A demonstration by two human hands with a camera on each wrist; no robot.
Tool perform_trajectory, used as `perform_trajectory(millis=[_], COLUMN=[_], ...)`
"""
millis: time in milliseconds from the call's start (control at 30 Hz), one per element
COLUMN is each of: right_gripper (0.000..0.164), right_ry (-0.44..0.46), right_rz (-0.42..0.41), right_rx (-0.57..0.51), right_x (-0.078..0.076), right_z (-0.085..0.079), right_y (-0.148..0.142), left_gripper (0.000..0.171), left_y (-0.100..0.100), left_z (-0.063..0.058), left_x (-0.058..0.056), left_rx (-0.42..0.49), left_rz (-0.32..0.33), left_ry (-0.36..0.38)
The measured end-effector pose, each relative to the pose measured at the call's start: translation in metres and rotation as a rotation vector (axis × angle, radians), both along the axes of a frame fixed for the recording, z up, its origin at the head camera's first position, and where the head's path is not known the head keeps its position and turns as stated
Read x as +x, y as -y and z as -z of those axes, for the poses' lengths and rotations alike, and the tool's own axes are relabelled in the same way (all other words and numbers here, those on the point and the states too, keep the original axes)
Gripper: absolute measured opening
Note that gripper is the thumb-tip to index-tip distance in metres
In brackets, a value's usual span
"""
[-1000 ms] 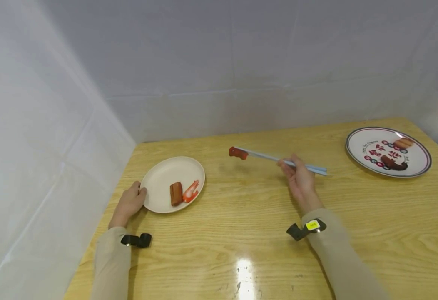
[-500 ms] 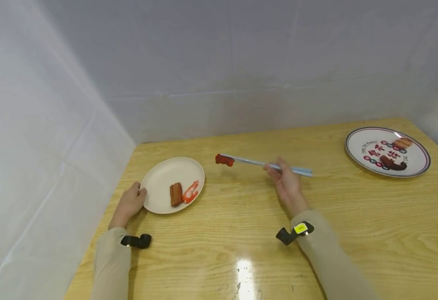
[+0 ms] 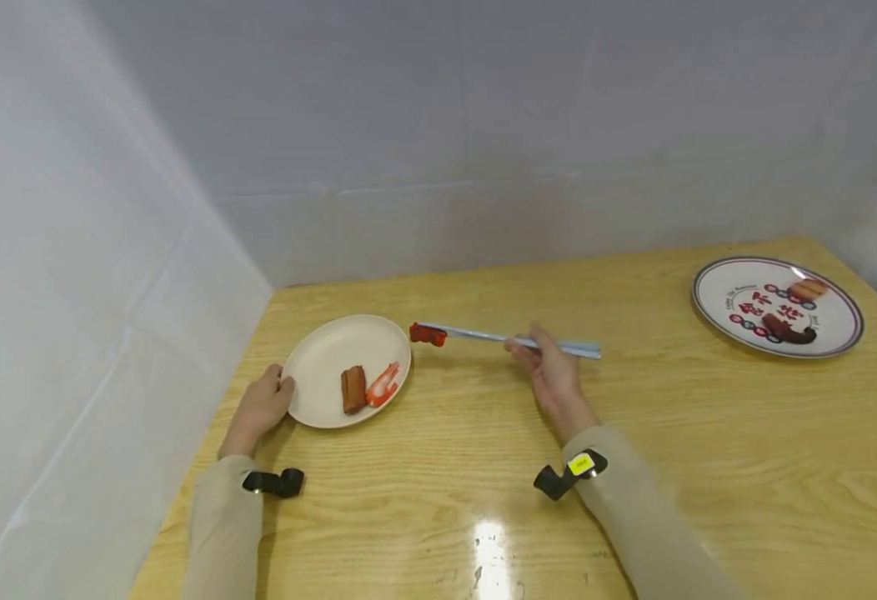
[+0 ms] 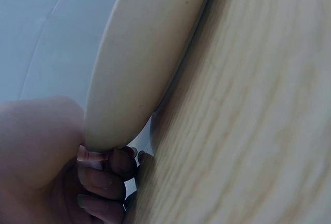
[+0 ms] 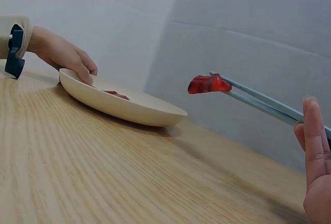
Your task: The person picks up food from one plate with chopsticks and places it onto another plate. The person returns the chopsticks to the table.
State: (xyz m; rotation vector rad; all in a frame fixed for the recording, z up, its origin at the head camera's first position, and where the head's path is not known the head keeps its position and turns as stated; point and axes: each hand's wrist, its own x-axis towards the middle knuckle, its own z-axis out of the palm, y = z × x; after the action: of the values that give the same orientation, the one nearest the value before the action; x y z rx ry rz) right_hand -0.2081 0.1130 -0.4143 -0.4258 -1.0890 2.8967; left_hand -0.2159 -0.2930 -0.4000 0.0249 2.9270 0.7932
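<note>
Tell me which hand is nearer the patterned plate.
Right. The right hand, holding chopsticks, is left of the patterned plate and apart from it; the left hand is farther left, gripping the rim of the pale plate.

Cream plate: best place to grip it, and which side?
Rim of the cream plate, probably from the left, where the left hand holds it. The flared side lifts that rim off the table, leaving finger room beneath; the brown piece and the red-and-white piece lie toward the near right edge.
</note>
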Motion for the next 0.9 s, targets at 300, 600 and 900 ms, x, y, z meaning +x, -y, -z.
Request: perform_trajectory(millis=[300,600,900], right_gripper=[0.025,0.021,0.026], right_ry=[0.014,0.009,0.008], right_rz=[0.006,0.012,0.011], right_rx=[0.031,0.089,0.109], right_x=[0.001,-0.002,-0.001], right_z=[0.002,0.004,0.008], right_y=[0.020,0.049,0.060], left_gripper=[0.033,0.031,0.030], left_y=[-0.001,-0.001,-0.001], left_z=[0.001,0.002,0.001], left_x=[0.002,0.002,0.001], left_rx=[0.002,0.001,0.005], left_rz=[0.000,-0.010,0.000], left_ry=[-0.001,-0.010,-0.020])
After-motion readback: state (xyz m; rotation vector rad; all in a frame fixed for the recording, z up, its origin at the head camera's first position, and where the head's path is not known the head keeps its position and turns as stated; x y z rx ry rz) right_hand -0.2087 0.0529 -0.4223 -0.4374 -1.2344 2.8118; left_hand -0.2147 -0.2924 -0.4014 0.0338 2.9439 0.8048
